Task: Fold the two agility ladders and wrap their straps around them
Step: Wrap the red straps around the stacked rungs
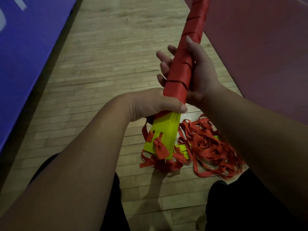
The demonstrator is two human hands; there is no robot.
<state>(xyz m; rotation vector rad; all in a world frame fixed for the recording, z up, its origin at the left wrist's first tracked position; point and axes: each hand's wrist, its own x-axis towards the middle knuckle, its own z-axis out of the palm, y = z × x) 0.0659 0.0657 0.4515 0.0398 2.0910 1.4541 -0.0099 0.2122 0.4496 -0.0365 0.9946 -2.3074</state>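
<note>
Rung bundle point(167, 130), judged stiff and light, hangs mid-scene over floor point(100, 64); left hand point(155, 104) clamps the near edge of the wound strap point(181, 70), right hand point(200, 72) curls round its far part; soft webbing may slip.

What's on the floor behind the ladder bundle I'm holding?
A loose tangle of red straps with a few yellow rungs poking out, lying on the wood floor. The bundle and the right forearm cover part of it, so the rung count is hidden.
</note>
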